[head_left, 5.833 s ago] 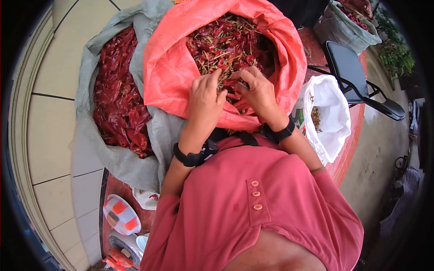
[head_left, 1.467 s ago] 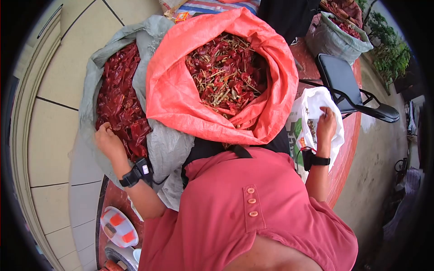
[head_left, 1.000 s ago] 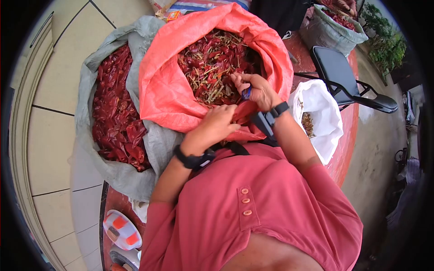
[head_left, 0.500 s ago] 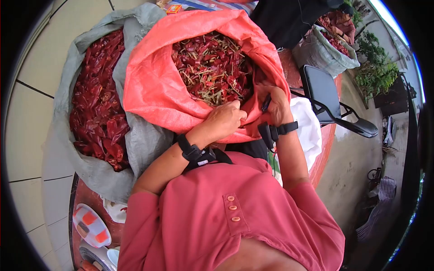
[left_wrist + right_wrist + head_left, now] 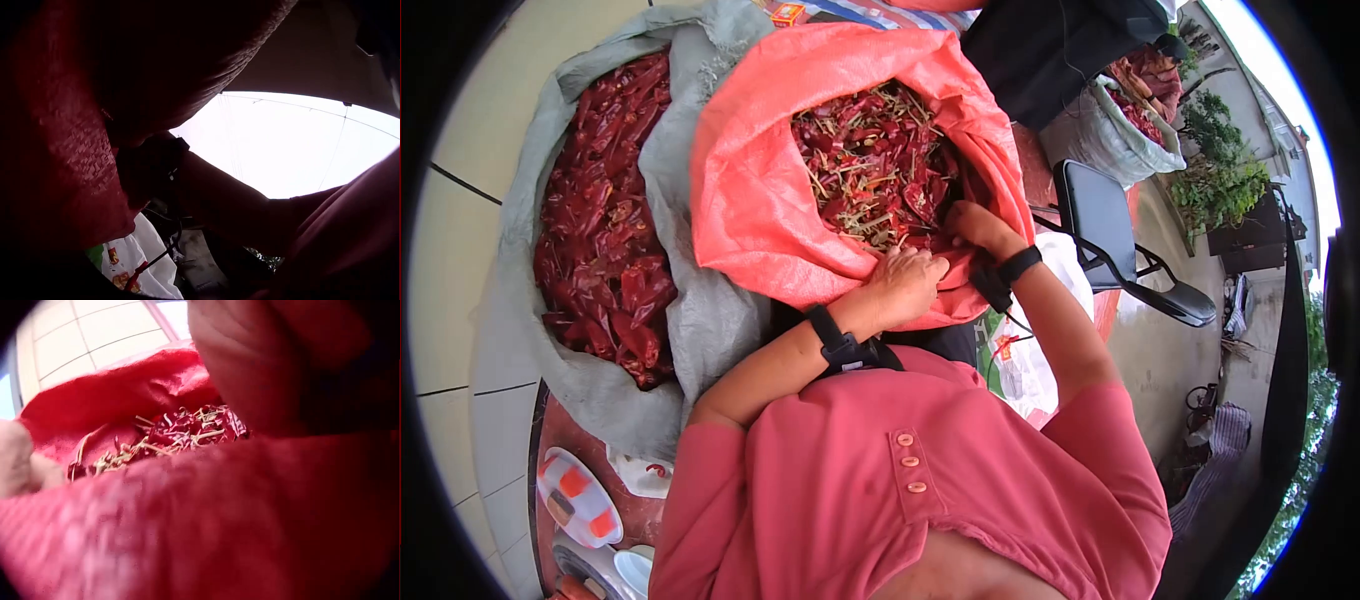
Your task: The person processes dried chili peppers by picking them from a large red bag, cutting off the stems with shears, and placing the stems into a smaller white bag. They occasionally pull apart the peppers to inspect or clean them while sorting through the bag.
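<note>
In the head view a coral-red woven sack (image 5: 750,200) stands open in front of my body, filled with dried red chili peppers (image 5: 880,165) mixed with pale stems. My left hand (image 5: 903,285) lies over its near rim, fingertips hidden among the peppers. My right hand (image 5: 985,228) reaches inside the right part of the opening, fingers bent down and hidden by the sack. What either hand holds I cannot tell. The right wrist view shows the sack's wall (image 5: 137,525) up close, with stems and peppers behind it and my right hand (image 5: 250,369) in shadow above.
A grey sack (image 5: 720,330) of stemless red chilies stands at left. On the right are a white bag (image 5: 1065,265) and a black folding chair (image 5: 1095,200). Farther back is a pale sack (image 5: 1100,130) of chilies. A spotted basin (image 5: 580,495) sits at lower left.
Both hands worked in the red sack, parted to the grey sack and the white bag, then came back together over the red sack. Since then the right hand has reached deeper at its right side.
</note>
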### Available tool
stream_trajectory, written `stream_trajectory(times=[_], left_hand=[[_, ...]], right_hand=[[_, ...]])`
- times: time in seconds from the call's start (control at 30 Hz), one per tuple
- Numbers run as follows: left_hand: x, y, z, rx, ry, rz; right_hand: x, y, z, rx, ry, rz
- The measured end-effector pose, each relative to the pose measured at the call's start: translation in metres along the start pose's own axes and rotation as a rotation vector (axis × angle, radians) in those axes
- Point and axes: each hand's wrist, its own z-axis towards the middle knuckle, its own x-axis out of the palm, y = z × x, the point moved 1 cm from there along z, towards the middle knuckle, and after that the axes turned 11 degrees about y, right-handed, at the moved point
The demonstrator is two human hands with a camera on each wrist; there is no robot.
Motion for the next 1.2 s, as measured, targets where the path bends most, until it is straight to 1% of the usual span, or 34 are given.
stream_trajectory(times=[0.03, 0.07, 0.1, 0.2, 0.23, 0.27, 0.33, 0.37, 0.47, 0.5, 0.6, 0.63, 0.73, 0.77, 0.87, 0.9, 0.93, 1.0, 1.03, 1.07, 1.13, 1.2], left_hand=[[-0.001, 0.000, 0.001, 0.004, 0.038, -0.021], [-0.002, -0.001, 0.003, 0.007, 0.074, -0.043], [-0.007, -0.003, 0.004, 0.025, 0.080, -0.049], [-0.013, -0.010, 0.003, 0.056, 0.108, -0.075], [-0.011, -0.009, 0.005, 0.052, 0.116, -0.088], [-0.007, -0.008, 0.005, 0.047, 0.127, -0.099], [0.003, -0.004, 0.003, 0.050, 0.089, -0.110], [0.007, -0.001, 0.003, 0.051, 0.071, -0.114], [0.000, 0.003, 0.004, 0.019, 0.108, -0.235], [0.002, 0.008, 0.005, 0.038, 0.093, -0.272], [-0.016, 0.004, 0.001, 0.049, 0.083, -0.275], [-0.019, 0.005, 0.003, 0.050, 0.116, -0.270], [-0.019, -0.001, 0.003, 0.111, 0.069, -0.146], [-0.020, -0.003, 0.006, 0.098, 0.129, -0.130], [-0.059, -0.010, 0.012, 0.096, 0.211, -0.239], [-0.073, -0.007, 0.015, 0.024, 0.262, -0.171], [-0.075, 0.004, 0.018, 0.043, 0.158, -0.138], [-0.085, 0.019, 0.021, -0.022, 0.108, 0.013], [-0.098, 0.015, 0.024, -0.094, 0.177, 0.175], [-0.101, 0.016, 0.028, -0.113, 0.165, 0.217], [-0.104, 0.017, 0.037, -0.154, 0.140, 0.295], [-0.099, 0.015, 0.053, -0.113, 0.232, 0.349]], right_hand=[[-0.019, 0.062, -0.008, 0.288, -0.099, 0.369], [-0.030, 0.096, -0.014, 0.576, -0.200, 0.736], [-0.010, 0.064, -0.004, 0.466, -0.454, 0.069], [-0.033, 0.073, -0.001, 0.469, -0.622, -0.106], [-0.037, 0.069, 0.003, 0.553, -0.501, -0.106], [-0.040, 0.062, 0.007, 0.617, -0.457, -0.068], [-0.041, 0.040, 0.010, 0.743, -0.369, 0.010], [-0.040, 0.029, 0.008, 0.734, -0.367, -0.192], [-0.049, 0.004, -0.004, 0.672, -0.312, -0.048], [-0.053, 0.013, -0.008, 0.661, -0.336, -0.072], [-0.088, 0.094, -0.031, 0.636, -0.409, -0.138], [-0.092, 0.109, -0.033, 0.535, -0.477, -0.113], [-0.101, 0.154, -0.026, 0.222, -0.666, -0.021], [-0.104, 0.166, -0.026, 0.151, -0.671, 0.183], [-0.114, 0.184, -0.041, 0.200, -0.975, -0.050], [-0.109, 0.182, -0.048, 0.443, -1.041, -0.100], [-0.104, 0.174, -0.058, 0.643, -1.059, -0.079], [-0.092, 0.158, -0.083, 0.830, -1.000, 0.016], [-0.083, 0.148, -0.093, 0.902, -0.942, 0.063], [-0.072, 0.141, -0.098, 0.940, -0.895, 0.132], [-0.052, 0.146, -0.108, 1.010, -0.792, 0.271], [-0.033, 0.143, -0.110, 1.056, -0.710, 0.374]])
